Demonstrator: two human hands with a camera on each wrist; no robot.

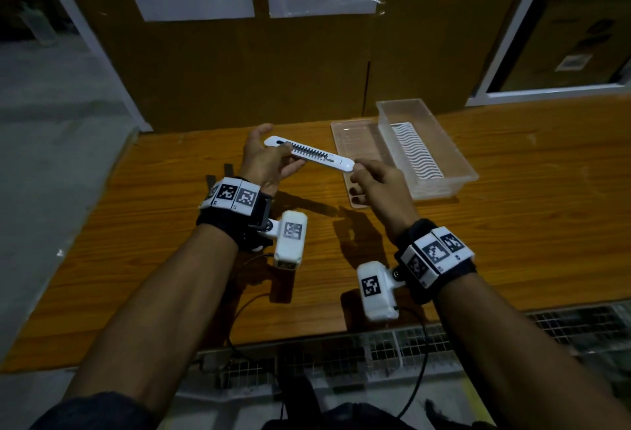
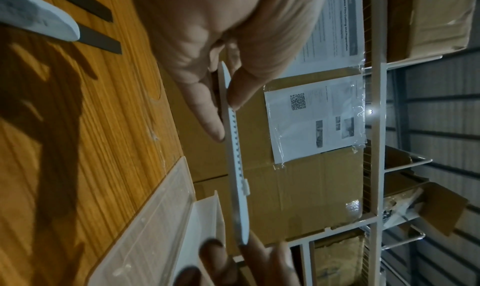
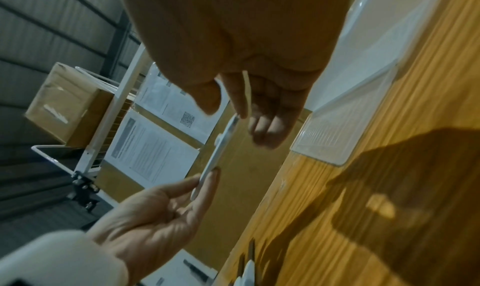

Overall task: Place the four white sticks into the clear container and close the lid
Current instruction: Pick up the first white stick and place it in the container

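A white stick (image 1: 312,153) with a toothed slot hangs above the wooden table, held at both ends. My left hand (image 1: 290,156) pinches its left end between thumb and fingers. My right hand (image 1: 356,170) pinches its right end with the fingertips. The left wrist view shows the stick (image 2: 237,167) edge-on, and the right wrist view shows the same stick (image 3: 221,153) between both hands. The clear container (image 1: 454,156) stands open at the right with a white ridged insert inside. Its lid (image 1: 355,136) lies flat on the container's left side. More white sticks (image 2: 39,13) lie on dark strips behind my left wrist.
A cardboard wall (image 1: 273,71) with taped paper sheets closes off the table's far edge. The table's left edge (image 1: 112,170) drops to a grey floor. A wire grid (image 1: 341,351) runs along the near edge. Dark strips (image 1: 218,177) poke out beside my left wrist.
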